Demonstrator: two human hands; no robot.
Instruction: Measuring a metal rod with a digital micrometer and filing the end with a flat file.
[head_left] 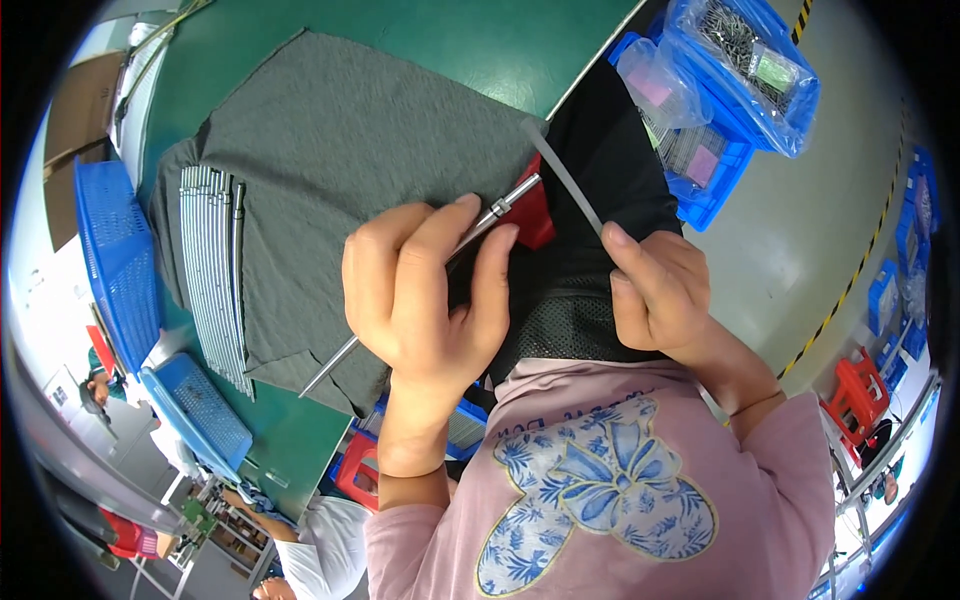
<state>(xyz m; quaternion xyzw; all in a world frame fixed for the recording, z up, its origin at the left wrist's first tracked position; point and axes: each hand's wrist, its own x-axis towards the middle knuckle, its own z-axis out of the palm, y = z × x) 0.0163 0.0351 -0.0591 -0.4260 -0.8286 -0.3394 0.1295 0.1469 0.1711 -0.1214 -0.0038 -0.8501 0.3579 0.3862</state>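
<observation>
A metal rod point(420, 290) is gripped by the closed left hand point(425, 295); a grey strip point(565, 178) is pinched by the right hand point(660, 295). More rods point(212, 270) are laid on the grey cloth point(340, 150) nearby.

A green worktable point(470, 45) carries a large grey cloth point(340, 150) spread over much of its top. A row of slim metal rods point(212, 275) lies side by side on the cloth's left part. Two blue plastic baskets point(115, 255) rest at the table's left edge.
</observation>
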